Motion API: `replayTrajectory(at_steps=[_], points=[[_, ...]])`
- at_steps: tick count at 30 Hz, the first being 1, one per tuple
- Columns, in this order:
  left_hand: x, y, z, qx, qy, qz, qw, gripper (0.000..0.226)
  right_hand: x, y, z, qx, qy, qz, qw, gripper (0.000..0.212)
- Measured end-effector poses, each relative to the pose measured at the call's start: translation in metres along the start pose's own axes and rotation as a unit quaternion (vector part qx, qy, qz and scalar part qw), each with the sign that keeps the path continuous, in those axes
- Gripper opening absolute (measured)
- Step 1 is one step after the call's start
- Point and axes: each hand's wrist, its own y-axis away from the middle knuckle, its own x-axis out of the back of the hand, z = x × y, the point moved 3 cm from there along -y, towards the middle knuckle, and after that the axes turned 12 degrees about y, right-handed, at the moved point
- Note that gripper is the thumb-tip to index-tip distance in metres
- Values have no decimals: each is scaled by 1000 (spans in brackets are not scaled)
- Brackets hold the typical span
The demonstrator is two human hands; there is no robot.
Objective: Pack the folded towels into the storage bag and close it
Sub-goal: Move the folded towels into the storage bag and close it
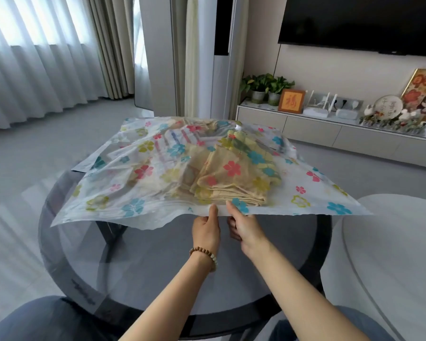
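Observation:
A clear plastic storage bag (pixel 123 183) printed with coloured flowers lies across the far half of a round dark glass table (pixel 158 262). Folded beige towels (pixel 221 183) show through the plastic, stacked right of the bag's middle. The bag's near edge is lifted off the table. My left hand (pixel 207 230), with a bead bracelet on the wrist, pinches that edge at its middle, thumb on top. My right hand (pixel 244 227) pinches the same edge right beside it, thumb on top. The two hands almost touch.
A white round seat (pixel 391 262) stands to the right of the table. A low TV cabinet (pixel 312 129) with plants, a frame and ornaments runs along the back right wall. Curtains hang at the left. My knees show at the bottom.

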Motion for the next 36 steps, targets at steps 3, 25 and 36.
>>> replayTrajectory(at_steps=[3, 25, 36], points=[[15, -6, 15, -17, 22, 24, 999, 57, 8, -4, -6, 5, -38, 31, 999, 30], [88, 4, 25, 10, 93, 84, 992, 56, -69, 20, 7, -43, -19, -13, 999, 30], [117, 6, 41, -29, 72, 97, 992, 54, -139, 43, 13, -36, 58, -49, 996, 36]])
